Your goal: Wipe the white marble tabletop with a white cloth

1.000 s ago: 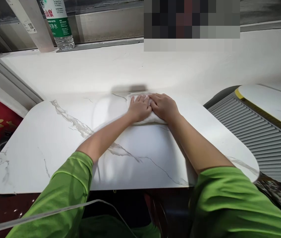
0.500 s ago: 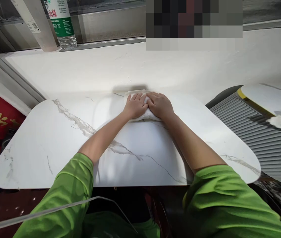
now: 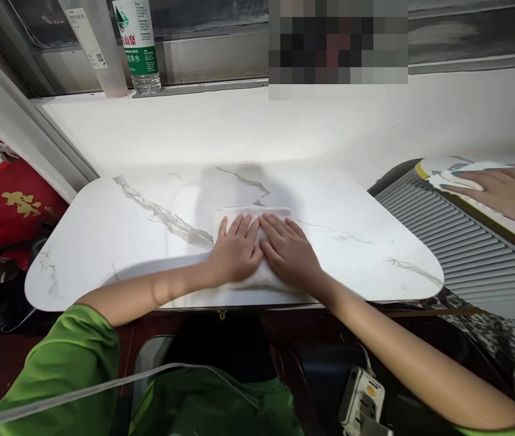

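A folded white cloth (image 3: 264, 280) lies on the white marble-patterned tabletop (image 3: 157, 209), close to its front edge. My left hand (image 3: 235, 249) is pressed flat on the cloth's left half, fingers stretched out and slightly spread. Beside it, my right hand (image 3: 288, 249) lies flat on the right half, its fingers extended forward and its thumb near the left thumb. Both palms cover much of the cloth, so its middle is hidden.
A water bottle (image 3: 141, 54) and a taller translucent bottle (image 3: 105, 63) stand on the ledge. At right, another person's hand (image 3: 505, 191) rests on a white cloth over a ribbed-sided table. A power strip (image 3: 364, 396) is below; a cable crosses in front of me.
Both hands and the cloth have moved from the table's back edge toward me, near the front edge. The other person's hand has come further into view at right.
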`<act>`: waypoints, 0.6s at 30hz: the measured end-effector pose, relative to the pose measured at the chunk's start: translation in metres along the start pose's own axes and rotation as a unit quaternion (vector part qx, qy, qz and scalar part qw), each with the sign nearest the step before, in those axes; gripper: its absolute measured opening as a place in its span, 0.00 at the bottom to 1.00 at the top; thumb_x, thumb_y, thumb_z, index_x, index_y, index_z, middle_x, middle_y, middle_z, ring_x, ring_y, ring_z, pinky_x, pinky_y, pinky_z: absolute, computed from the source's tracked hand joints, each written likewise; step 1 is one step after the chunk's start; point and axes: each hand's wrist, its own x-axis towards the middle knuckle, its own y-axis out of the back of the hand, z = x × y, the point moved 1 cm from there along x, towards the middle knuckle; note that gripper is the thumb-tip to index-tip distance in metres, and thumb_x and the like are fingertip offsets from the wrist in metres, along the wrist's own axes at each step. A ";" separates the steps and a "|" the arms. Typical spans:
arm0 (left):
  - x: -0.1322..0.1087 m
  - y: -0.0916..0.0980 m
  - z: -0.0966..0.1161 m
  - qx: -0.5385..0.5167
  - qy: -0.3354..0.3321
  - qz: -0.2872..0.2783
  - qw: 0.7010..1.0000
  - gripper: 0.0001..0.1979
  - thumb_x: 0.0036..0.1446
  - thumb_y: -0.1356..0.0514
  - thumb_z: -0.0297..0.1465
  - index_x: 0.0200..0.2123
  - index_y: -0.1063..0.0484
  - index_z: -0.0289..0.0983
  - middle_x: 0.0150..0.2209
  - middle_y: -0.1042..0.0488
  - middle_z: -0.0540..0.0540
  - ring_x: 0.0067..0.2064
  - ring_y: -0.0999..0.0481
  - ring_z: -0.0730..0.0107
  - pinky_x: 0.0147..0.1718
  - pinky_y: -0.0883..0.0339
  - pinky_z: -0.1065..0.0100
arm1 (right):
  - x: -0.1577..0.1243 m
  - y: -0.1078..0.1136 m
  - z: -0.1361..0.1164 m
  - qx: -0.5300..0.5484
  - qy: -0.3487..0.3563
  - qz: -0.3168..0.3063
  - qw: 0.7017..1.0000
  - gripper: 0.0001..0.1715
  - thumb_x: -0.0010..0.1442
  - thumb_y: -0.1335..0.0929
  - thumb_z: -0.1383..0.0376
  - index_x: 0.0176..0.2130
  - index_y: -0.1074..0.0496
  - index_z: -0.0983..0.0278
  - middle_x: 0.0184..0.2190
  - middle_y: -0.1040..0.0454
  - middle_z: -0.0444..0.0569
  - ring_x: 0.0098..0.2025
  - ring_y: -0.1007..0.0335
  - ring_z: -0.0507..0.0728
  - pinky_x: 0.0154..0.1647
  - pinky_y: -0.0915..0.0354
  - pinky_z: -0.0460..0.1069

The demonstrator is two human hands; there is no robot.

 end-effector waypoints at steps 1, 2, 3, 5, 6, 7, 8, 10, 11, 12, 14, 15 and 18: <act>-0.011 0.000 0.001 -0.002 -0.002 0.001 1.000 0.29 0.68 0.55 0.33 0.69 0.50 0.29 0.71 0.52 0.38 0.72 0.55 0.57 0.69 0.65 0.48 | -0.008 0.002 -0.007 -0.003 0.008 0.002 1.000 0.32 0.66 0.46 0.63 0.62 0.35 0.72 0.63 0.35 0.58 0.67 0.42 0.61 0.67 0.47 0.60; -0.019 0.000 0.002 -0.006 -0.005 0.000 1.000 0.29 0.68 0.55 0.33 0.69 0.50 0.29 0.71 0.52 0.38 0.72 0.55 0.57 0.69 0.65 0.48 | -0.014 0.004 -0.013 -0.006 0.015 0.005 1.000 0.32 0.66 0.47 0.63 0.62 0.35 0.71 0.64 0.35 0.58 0.67 0.42 0.61 0.68 0.47 0.60; -0.025 0.001 0.002 -0.011 -0.006 -0.002 1.000 0.29 0.68 0.56 0.33 0.69 0.49 0.30 0.71 0.51 0.38 0.72 0.55 0.58 0.69 0.65 0.49 | -0.018 0.005 -0.018 -0.008 0.021 0.006 1.000 0.32 0.66 0.47 0.63 0.62 0.35 0.71 0.64 0.35 0.58 0.67 0.42 0.62 0.67 0.47 0.60; -0.028 0.003 -0.001 -0.026 0.000 -0.011 1.000 0.28 0.68 0.57 0.33 0.69 0.49 0.31 0.71 0.51 0.40 0.72 0.55 0.60 0.69 0.64 0.49 | -0.019 0.005 -0.023 -0.009 0.028 0.005 1.000 0.32 0.66 0.47 0.63 0.63 0.35 0.72 0.63 0.35 0.58 0.67 0.42 0.62 0.67 0.46 0.61; -0.026 0.004 -0.003 -0.034 0.009 -0.017 0.999 0.28 0.68 0.58 0.32 0.69 0.49 0.31 0.71 0.51 0.40 0.72 0.55 0.60 0.69 0.63 0.48 | -0.016 0.004 -0.023 -0.007 0.029 0.003 1.000 0.32 0.66 0.47 0.63 0.62 0.35 0.72 0.63 0.35 0.58 0.67 0.42 0.62 0.67 0.46 0.61; -0.021 0.005 -0.006 -0.038 0.017 -0.021 0.999 0.28 0.68 0.58 0.32 0.69 0.49 0.32 0.71 0.51 0.40 0.72 0.55 0.61 0.69 0.63 0.48 | -0.010 0.003 -0.022 -0.005 0.026 0.000 1.000 0.32 0.66 0.47 0.64 0.62 0.35 0.73 0.63 0.35 0.58 0.66 0.41 0.62 0.67 0.46 0.61; -0.013 0.006 -0.010 -0.039 0.025 -0.022 0.999 0.28 0.68 0.58 0.32 0.69 0.49 0.32 0.71 0.51 0.41 0.72 0.54 0.61 0.69 0.63 0.48 | -0.002 0.000 -0.020 -0.003 0.020 -0.003 1.000 0.32 0.66 0.47 0.64 0.62 0.35 0.73 0.63 0.35 0.59 0.66 0.41 0.62 0.67 0.46 0.61; 0.008 0.007 -0.022 -0.035 0.037 -0.017 0.999 0.27 0.68 0.59 0.31 0.69 0.49 0.32 0.71 0.50 0.41 0.72 0.54 0.61 0.69 0.63 0.49 | 0.021 -0.007 -0.014 0.003 0.003 -0.011 1.000 0.32 0.65 0.46 0.65 0.61 0.35 0.75 0.63 0.34 0.59 0.66 0.41 0.62 0.67 0.47 0.60; 0.021 0.007 -0.030 -0.032 0.042 -0.010 0.999 0.27 0.68 0.59 0.31 0.69 0.49 0.32 0.71 0.50 0.42 0.72 0.54 0.61 0.69 0.64 0.50 | 0.036 -0.011 -0.011 0.007 -0.007 -0.014 1.000 0.32 0.65 0.46 0.65 0.61 0.34 0.75 0.63 0.34 0.60 0.66 0.41 0.62 0.67 0.47 0.60; 0.034 0.008 -0.039 -0.030 0.045 -0.002 0.999 0.27 0.68 0.59 0.31 0.69 0.49 0.33 0.71 0.50 0.42 0.72 0.54 0.62 0.69 0.64 0.51 | 0.052 -0.016 -0.007 0.014 -0.016 -0.016 1.000 0.31 0.64 0.46 0.66 0.61 0.34 0.75 0.62 0.34 0.60 0.66 0.41 0.62 0.67 0.48 0.60; 0.063 0.009 -0.061 -0.030 0.052 0.013 0.998 0.27 0.69 0.60 0.31 0.69 0.49 0.34 0.71 0.51 0.44 0.72 0.55 0.62 0.69 0.63 0.53 | 0.085 -0.026 -0.001 0.027 -0.033 -0.012 0.999 0.30 0.63 0.45 0.67 0.60 0.33 0.74 0.62 0.33 0.60 0.65 0.41 0.62 0.66 0.48 0.60; 0.076 0.010 -0.072 -0.030 0.054 0.021 0.998 0.26 0.69 0.60 0.32 0.69 0.48 0.34 0.71 0.51 0.44 0.72 0.54 0.62 0.69 0.63 0.53 | 0.102 -0.030 0.001 0.032 -0.043 -0.008 0.999 0.30 0.63 0.45 0.67 0.59 0.33 0.72 0.62 0.33 0.60 0.65 0.40 0.62 0.66 0.48 0.61; 0.113 0.014 -0.101 -0.026 0.061 0.041 0.997 0.26 0.69 0.59 0.30 0.68 0.46 0.34 0.70 0.48 0.43 0.71 0.52 0.63 0.69 0.61 0.56 | 0.147 -0.043 0.008 0.030 -0.069 0.003 0.997 0.28 0.63 0.44 0.68 0.57 0.31 0.70 0.60 0.31 0.60 0.63 0.39 0.64 0.65 0.49 0.62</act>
